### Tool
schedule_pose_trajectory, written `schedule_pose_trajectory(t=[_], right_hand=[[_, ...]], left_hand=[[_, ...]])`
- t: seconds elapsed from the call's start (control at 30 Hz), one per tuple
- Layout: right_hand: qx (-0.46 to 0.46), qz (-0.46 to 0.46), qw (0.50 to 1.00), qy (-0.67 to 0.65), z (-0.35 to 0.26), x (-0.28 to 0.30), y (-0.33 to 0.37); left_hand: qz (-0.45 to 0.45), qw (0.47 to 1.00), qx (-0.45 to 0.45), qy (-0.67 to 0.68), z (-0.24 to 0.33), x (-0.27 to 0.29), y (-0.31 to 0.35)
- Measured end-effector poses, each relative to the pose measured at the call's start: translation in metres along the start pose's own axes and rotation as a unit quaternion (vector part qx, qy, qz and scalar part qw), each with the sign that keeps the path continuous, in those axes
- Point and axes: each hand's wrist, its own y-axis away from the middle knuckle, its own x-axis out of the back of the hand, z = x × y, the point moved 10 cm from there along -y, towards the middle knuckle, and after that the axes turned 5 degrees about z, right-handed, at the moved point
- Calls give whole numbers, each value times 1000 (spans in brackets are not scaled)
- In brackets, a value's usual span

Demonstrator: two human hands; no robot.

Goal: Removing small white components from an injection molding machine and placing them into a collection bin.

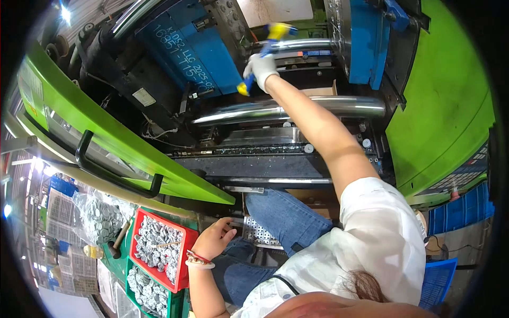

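Observation:
My right hand (262, 69), in a white glove, reaches in between the two halves of a mould. It is closed round a blue-and-yellow tool (277, 36) that sticks out above and below the fist; blur hides its exact kind. On the left stands the blue mould half (185, 47), and on the right the other blue half (363, 42). Bare and with bracelets at the wrist, my left hand (213, 239) hangs near my knee with its fingers loosely apart, holding nothing. Beside it is a red bin (183, 259) of small grey round parts.
Polished steel bars (297, 108) cross the machine below my right arm. A green door (122, 159) with a black handle lies left; a green panel (445, 106) is right. A hammer (119, 241), a green bin (172, 302) and a bag of grey parts (101, 220) sit left.

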Motion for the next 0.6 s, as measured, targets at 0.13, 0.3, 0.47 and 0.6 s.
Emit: schedule_pose_trajectory(t=[0.13,0.3,0.47,0.6], right_hand=[[-144,-196,952,-185,14,-11,8],[-32,24,985,-169,-6,21,-3],[-99,-192,976,-4,21,-28,27],[-100,-160,977,-103,5,3,4]], left_hand=[[8,999,-18,28,2,-1,0],[5,1000,-20,0,0,-2,-1],[-10,1000,-4,-10,-1,-4,-3],[8,1000,-20,-1,0,-3,-2]])
